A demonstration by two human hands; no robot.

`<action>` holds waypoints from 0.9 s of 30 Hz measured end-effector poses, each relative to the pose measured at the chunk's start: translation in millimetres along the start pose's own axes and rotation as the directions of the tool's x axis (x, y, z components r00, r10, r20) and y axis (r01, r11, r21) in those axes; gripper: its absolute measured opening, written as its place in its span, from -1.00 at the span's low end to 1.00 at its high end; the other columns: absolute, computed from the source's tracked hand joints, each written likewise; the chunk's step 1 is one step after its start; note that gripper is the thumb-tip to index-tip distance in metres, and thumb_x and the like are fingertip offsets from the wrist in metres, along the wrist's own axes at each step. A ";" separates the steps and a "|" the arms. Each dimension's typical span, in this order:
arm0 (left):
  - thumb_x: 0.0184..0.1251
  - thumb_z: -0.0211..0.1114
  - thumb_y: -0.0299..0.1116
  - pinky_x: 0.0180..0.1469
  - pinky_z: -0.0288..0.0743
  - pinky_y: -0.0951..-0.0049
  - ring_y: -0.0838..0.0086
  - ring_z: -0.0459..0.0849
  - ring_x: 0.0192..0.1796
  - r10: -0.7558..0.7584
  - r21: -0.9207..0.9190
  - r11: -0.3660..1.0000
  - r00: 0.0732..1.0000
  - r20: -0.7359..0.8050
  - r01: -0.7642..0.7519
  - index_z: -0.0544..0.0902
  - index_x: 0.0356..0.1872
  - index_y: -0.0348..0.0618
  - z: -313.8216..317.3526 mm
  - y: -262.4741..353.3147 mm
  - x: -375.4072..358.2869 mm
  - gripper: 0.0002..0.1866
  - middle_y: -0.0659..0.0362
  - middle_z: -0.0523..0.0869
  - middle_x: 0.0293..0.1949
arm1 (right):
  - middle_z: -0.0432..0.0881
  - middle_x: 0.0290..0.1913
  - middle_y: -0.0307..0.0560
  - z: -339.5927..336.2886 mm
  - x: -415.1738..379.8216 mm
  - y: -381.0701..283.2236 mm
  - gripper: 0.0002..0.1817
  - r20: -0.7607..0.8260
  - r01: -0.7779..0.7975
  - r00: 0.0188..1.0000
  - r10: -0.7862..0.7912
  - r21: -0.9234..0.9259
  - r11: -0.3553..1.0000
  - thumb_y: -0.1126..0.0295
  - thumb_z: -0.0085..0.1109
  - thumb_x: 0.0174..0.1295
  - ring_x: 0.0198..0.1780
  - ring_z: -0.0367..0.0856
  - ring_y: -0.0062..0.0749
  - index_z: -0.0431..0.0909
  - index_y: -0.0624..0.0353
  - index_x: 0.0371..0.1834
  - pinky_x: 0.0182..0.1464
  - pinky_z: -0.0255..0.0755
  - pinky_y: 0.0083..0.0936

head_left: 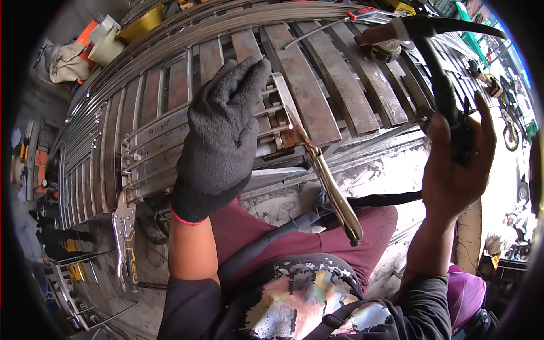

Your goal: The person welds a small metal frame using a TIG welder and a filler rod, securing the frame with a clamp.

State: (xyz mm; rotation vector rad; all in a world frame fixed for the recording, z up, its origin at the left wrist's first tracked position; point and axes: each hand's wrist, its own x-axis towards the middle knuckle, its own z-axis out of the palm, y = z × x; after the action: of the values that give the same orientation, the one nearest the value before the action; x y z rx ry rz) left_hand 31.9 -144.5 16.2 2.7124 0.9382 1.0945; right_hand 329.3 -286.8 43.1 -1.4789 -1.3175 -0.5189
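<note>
My left hand [222, 127], in a dark grey work glove, is over a small metal frame of thin rods [156, 139]. Its fingers are extended close together, and nothing shows in them. My bare right hand [458, 156] is closed around the dark handle of a TIG welding torch [442, 73], raised at the right with its reddish nozzle pointing left. Locking pliers [334, 195] clamp the frame's right end, near a small bright spot. Another pair of locking pliers [126, 238] hangs from its left end. Handwriting marks the flat plate [164, 127] under the rods.
The frame lies on a slatted metal bench [306, 85]. A tape measure [386, 52] and a red-handled tool [362, 14] lie toward the back. Thin rods [85, 136] are bundled at the left. A dark cable [272, 235] crosses my lap. A yellow container [141, 25] stands behind.
</note>
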 end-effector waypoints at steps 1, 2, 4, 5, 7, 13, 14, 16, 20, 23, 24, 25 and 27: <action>0.25 0.24 -0.62 0.58 0.46 -0.07 -0.22 0.52 0.53 -0.016 0.017 1.000 1.000 0.004 0.016 0.51 0.63 -0.11 0.3 -0.4 0.2 -0.19 -0.15 0.57 0.51 | 0.81 -0.08 -0.16 1.1 0.2 0.5 -0.32 -0.010 -0.047 0.999 0.046 -0.082 0.996 0.45 0.62 0.38 -0.12 0.82 -0.59 0.58 0.15 0.55 -0.11 0.67 -0.64; 0.25 0.24 -0.62 0.58 0.45 -0.07 -0.22 0.51 0.53 -0.031 0.032 0.999 1.000 0.007 0.031 0.50 0.64 -0.12 -0.2 -0.6 -0.1 -0.19 -0.15 0.56 0.51 | 0.81 -0.11 -0.19 7.0 3.7 2.5 -0.32 0.000 -0.061 0.998 0.061 -0.070 0.996 0.40 0.67 0.32 -0.15 0.83 -0.58 0.62 0.07 0.51 -0.12 0.69 -0.59; 0.26 0.25 -0.63 0.58 0.45 -0.08 -0.22 0.51 0.54 -0.025 0.055 0.998 1.000 -0.002 0.025 0.50 0.63 -0.17 -2.3 2.3 2.3 -0.20 -0.17 0.55 0.52 | 0.84 -0.04 0.02 15.0 13.3 0.8 -0.35 0.069 -0.074 0.993 0.091 -0.223 0.972 0.30 0.66 0.32 -0.14 0.89 -0.29 0.63 0.06 0.47 -0.09 0.74 -0.36; 0.26 0.25 -0.63 0.58 0.45 -0.08 -0.23 0.51 0.53 -0.033 0.047 0.998 0.999 -0.011 0.033 0.51 0.62 -0.18 -2.3 3.9 2.8 -0.21 -0.17 0.56 0.51 | 0.85 0.01 0.10 20.7 18.1 2.2 -0.34 0.108 -0.049 0.991 0.080 -0.264 0.963 0.26 0.65 0.32 -0.11 0.91 -0.14 0.62 0.05 0.46 -0.05 0.76 -0.26; 0.26 0.26 -0.64 0.57 0.45 -0.09 -0.24 0.52 0.52 -0.058 0.029 0.998 0.998 -0.031 0.059 0.51 0.61 -0.20 -2.4 6.0 4.6 -0.22 -0.17 0.57 0.51 | 0.82 0.18 0.15 35.4 31.6 -3.6 -0.34 0.204 -0.057 0.965 0.167 -0.459 0.887 0.25 0.59 0.33 0.08 0.86 0.16 0.54 0.05 0.48 0.08 0.72 -0.03; 0.32 0.37 -0.50 0.59 0.35 -0.13 -0.13 0.49 0.54 -0.034 0.234 0.969 0.984 -0.175 0.075 0.57 0.56 -0.18 -8.9 10.9 -5.8 -0.29 -0.05 0.58 0.53 | 0.80 0.04 0.21 65.0 37.0 0.1 -0.46 0.406 0.056 0.894 0.188 -0.520 0.852 0.32 0.53 0.36 0.09 0.83 0.16 0.55 0.25 0.33 0.10 0.70 -0.04; 0.32 0.39 -0.48 0.61 0.32 -0.14 -0.13 0.47 0.56 -0.023 0.253 0.966 0.988 -0.150 0.061 0.57 0.57 -0.17 -15.5 10.8 -11.8 -0.28 -0.03 0.55 0.55 | 0.80 0.05 0.21 70.6 35.5 2.8 -0.47 0.434 0.059 0.877 0.206 -0.523 0.850 0.34 0.52 0.37 0.10 0.82 0.16 0.55 0.25 0.33 0.11 0.69 -0.04; 0.35 0.46 -0.34 0.64 0.24 -0.15 -0.10 0.38 0.64 -0.096 0.316 0.943 0.994 -0.058 0.109 0.54 0.61 -0.12 -29.8 13.5 -24.8 -0.24 0.01 0.45 0.64 | 0.81 0.04 0.20 79.9 32.1 6.2 -0.55 0.469 0.080 0.858 0.210 -0.526 0.847 0.36 0.48 0.39 0.14 0.79 0.14 0.58 0.25 0.27 0.14 0.67 -0.06; 0.37 0.54 -0.06 0.67 0.17 -0.19 -0.17 0.38 0.65 -0.240 0.407 0.890 0.970 0.033 0.207 0.51 0.63 -0.13 -51.9 11.0 -31.2 -0.16 -0.05 0.48 0.63 | 0.83 0.01 0.16 84.4 32.9 8.1 -0.63 0.506 0.138 0.845 0.175 -0.520 0.843 0.36 0.44 0.40 0.15 0.79 0.10 0.66 0.25 0.20 0.17 0.66 -0.09; 0.41 0.50 0.09 0.65 0.22 -0.19 -0.22 0.44 0.59 -0.278 0.478 0.858 0.952 0.124 0.188 0.52 0.60 -0.19 -51.4 -5.8 -32.1 -0.14 -0.14 0.55 0.55 | 0.83 0.02 0.16 85.7 31.2 11.3 -0.61 0.484 0.144 0.863 0.142 -0.507 0.850 0.37 0.44 0.41 0.14 0.78 0.11 0.66 0.25 0.24 0.17 0.66 -0.08; 0.37 0.46 0.32 0.60 0.31 -0.17 -0.23 0.52 0.52 -0.226 0.452 0.879 0.967 0.117 0.151 0.54 0.56 -0.27 -44.8 -15.8 -31.2 -0.03 -0.21 0.61 0.45 | 0.82 0.04 0.16 85.6 30.6 12.6 -0.57 0.493 0.149 0.858 0.144 -0.506 0.850 0.35 0.45 0.40 0.14 0.78 0.12 0.67 0.25 0.28 0.17 0.65 -0.07; 0.35 0.45 0.37 0.58 0.34 -0.16 -0.21 0.53 0.49 -0.219 0.451 0.882 0.966 0.133 0.138 0.54 0.55 -0.29 -45.2 -18.1 -31.7 0.01 -0.21 0.61 0.43 | 0.82 0.05 0.17 86.0 29.7 11.8 -0.55 0.484 0.131 0.862 0.153 -0.504 0.854 0.34 0.45 0.40 0.14 0.78 0.12 0.66 0.26 0.30 0.18 0.65 -0.07; 0.30 0.43 0.46 0.54 0.39 -0.15 -0.19 0.56 0.45 -0.202 0.444 0.889 0.965 0.165 0.110 0.56 0.52 -0.33 -48.8 -16.1 -26.4 0.07 -0.22 0.63 0.38 | 0.81 0.07 0.19 85.3 28.0 9.5 -0.51 0.462 0.096 0.870 0.174 -0.504 0.859 0.32 0.47 0.39 0.15 0.78 0.13 0.66 0.26 0.33 0.18 0.64 -0.05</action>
State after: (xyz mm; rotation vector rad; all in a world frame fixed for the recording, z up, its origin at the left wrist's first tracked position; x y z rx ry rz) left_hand -22.8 -153.9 32.0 2.9341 1.4827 0.6120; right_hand 320.3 -197.7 31.6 -2.1931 -1.6149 -0.5042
